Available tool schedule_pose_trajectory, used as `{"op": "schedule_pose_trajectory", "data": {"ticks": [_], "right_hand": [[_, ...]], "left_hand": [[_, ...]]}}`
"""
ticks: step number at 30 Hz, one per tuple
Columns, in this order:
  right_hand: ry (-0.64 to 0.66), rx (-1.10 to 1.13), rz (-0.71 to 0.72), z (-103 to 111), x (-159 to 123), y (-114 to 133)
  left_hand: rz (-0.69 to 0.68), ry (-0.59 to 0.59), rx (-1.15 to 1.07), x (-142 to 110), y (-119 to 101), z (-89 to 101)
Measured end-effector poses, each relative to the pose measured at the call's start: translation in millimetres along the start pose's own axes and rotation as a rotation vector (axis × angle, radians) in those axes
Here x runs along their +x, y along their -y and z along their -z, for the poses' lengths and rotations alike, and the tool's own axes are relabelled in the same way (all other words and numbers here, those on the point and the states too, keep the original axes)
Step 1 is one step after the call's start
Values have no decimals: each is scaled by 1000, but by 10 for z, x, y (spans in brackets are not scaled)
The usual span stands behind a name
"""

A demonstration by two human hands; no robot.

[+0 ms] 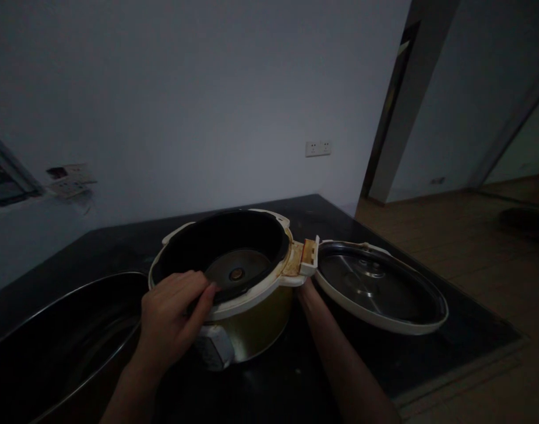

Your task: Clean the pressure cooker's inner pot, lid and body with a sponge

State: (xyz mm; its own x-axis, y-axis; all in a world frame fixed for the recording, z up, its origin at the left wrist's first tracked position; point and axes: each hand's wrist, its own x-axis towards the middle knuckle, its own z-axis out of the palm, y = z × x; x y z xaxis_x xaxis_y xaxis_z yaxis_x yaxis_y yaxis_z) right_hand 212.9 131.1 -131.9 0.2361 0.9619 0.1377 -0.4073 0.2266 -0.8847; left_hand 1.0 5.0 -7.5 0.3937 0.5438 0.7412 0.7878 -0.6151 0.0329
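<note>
A rice cooker with a greenish-gold body and a stained white rim stands on the dark counter, its top uncovered. Inside, a round plate with a small central knob shows at the bottom; no inner pot sits there. My left hand is closed over the near left part of the rim, fingers curled inward and thumb on the edge. My right hand reaches behind the brownish hinge on the cooker's right side; its fingers are hidden. Right of it lies the detached lid, its metal inner face upward.
A large dark basin with a shiny rim stands at the left, close to the cooker. The dark counter ends at the right, above a wooden floor. The back wall carries a double socket.
</note>
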Motion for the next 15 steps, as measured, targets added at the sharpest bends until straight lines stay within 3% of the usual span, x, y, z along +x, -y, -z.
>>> {"op": "schedule_pose_trajectory", "data": {"ticks": [5,12,15], "right_hand": [[-55,-55,-86,88,-525,-36],[-123,-147,-158,-87,-1507,-58],[-129,-165,-214,-114,-1744,-98]], "left_hand": [[22,10,21,11,-17,10],[50,-2,11,9,-17,11],[56,0,18,0,-10,10]]}}
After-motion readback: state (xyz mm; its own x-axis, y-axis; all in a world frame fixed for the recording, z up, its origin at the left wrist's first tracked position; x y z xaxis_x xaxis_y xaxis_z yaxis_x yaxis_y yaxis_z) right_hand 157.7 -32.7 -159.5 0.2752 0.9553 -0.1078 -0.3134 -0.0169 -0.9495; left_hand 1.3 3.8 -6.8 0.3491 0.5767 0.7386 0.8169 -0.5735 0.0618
